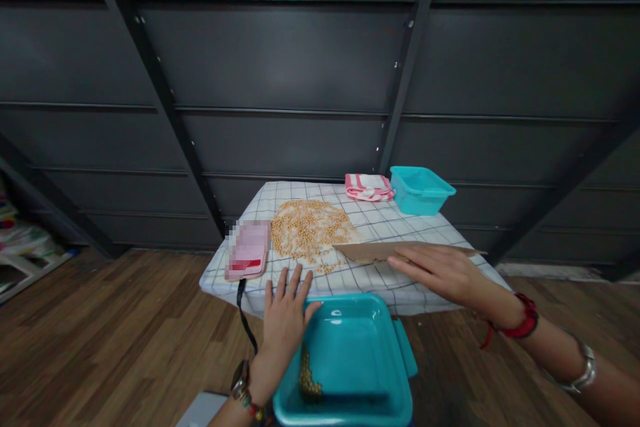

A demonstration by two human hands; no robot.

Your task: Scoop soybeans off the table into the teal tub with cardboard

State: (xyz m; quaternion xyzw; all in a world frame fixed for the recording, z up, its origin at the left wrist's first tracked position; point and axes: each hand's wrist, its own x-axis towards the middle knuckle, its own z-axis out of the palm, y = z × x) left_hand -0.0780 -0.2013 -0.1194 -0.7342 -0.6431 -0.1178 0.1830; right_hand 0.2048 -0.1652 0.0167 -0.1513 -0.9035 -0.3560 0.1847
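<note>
A spread of small round golden pieces [310, 223], like beads or dried beans, lies on a checked white cloth [370, 287]. My right hand [445, 270] grips a brown cardboard strip [363, 252], fingers along its upper edge. The strip's left tip reaches the lower right side of the spread. My left hand [285, 313] lies open with fingers apart at the table's front edge, its thumb by the rim of a teal plastic container [367, 347]. Some similar pieces [309, 380] have gathered in the container's lower left corner.
A pink phone-like device [253, 247], partly pixelated, lies on the left of the cloth with a black cord [245, 320]. At the back right are a folded pink-and-white striped cloth [369, 187] and a smaller teal basket [423, 197]. A dark panelled wall [280, 60] stands behind.
</note>
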